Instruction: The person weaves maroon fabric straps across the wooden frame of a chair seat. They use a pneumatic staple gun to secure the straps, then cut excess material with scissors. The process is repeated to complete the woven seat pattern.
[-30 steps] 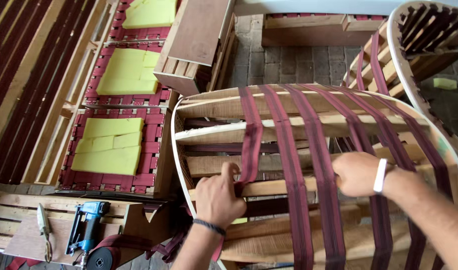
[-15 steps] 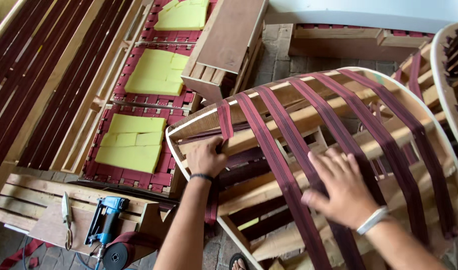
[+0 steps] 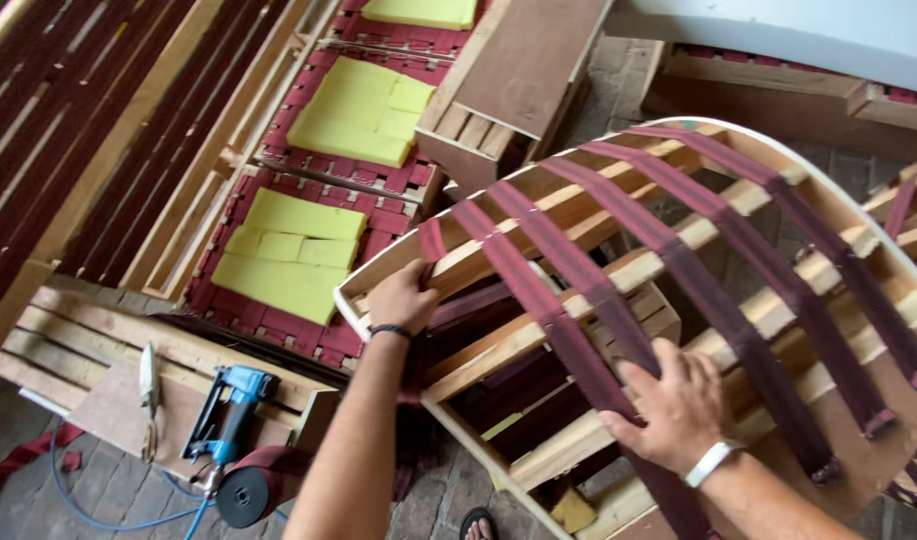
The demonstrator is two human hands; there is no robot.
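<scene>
A curved wooden chair frame [image 3: 738,200] lies in front of me, crossed by several dark red webbing straps [image 3: 618,300]. My left hand [image 3: 403,297] grips the loose end of a webbing strap [image 3: 433,240] at the frame's left rail. A black band is on that wrist. My right hand [image 3: 678,405] rests flat, fingers spread, on a strap and slat near the frame's lower part. It wears a white wristband.
A blue pneumatic stapler [image 3: 230,410] with a blue hose, a webbing roll [image 3: 250,492] and pliers [image 3: 148,385] lie on a wooden pallet [image 3: 88,340] at lower left. Webbed seat frames with yellow foam pads [image 3: 283,255] lie left; a wooden box [image 3: 523,75] stands behind.
The view has shifted, so the frame sits further right and tilted. My left hand has moved to the frame's left rail on the strap end. My right hand has slid down to the lower slats.
</scene>
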